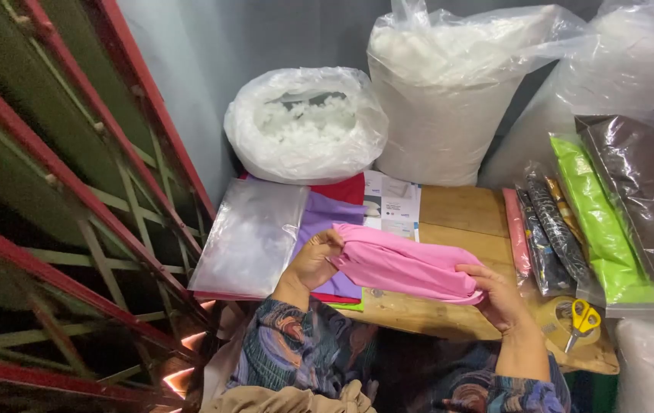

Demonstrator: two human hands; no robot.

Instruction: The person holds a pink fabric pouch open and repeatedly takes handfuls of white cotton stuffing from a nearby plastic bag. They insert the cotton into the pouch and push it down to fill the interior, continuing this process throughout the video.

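A folded pink fabric cover (403,264) lies across the wooden board (457,210) in front of me. My left hand (313,260) pinches its left end, fingers curled around the cloth. At the cover's right end my right hand (499,294) grips the lower corner. Both sleeves have a dark swirled pattern. Under the pink cover, to the left, lie purple (327,218) and red cloths (342,189) and a clear plastic sleeve (250,237).
An open bag of white stuffing (305,122) and a taller full one (449,92) stand behind the board. Packaged fabrics in pink, dark print, green (598,222) and brown are stacked at right. Yellow-handled scissors (583,320) lie on a tape roll. A red metal gate (59,206) is at left.
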